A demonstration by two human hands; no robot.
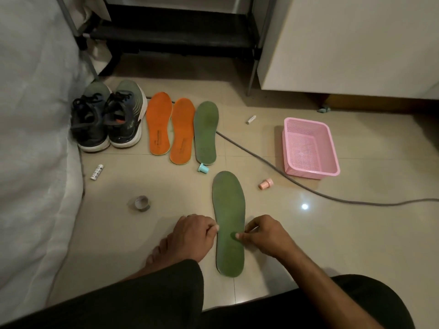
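**A:** Where is the insole that's being worked on?

**B:** The near green insole [228, 210] lies flat on the floor in front of the person, toe pointing away. The left hand [193, 233] pinches its left edge with curled fingers. The right hand [263, 236] grips the right edge, thumb on top.

**A:** How far along does the job look?

**B:** About midway, I'd judge. The orange insoles [159, 123] and the other green insole [206, 132] lie in a row beside the shoes [108, 119], so all four are out. This one sits apart from the row and isn't lifted.

**A:** What's left?

**B:** Probably setting it beside its mate, or fitting the insoles into the shoes. The tape roll [141, 203] and pink basket [311, 172] sit untouched.
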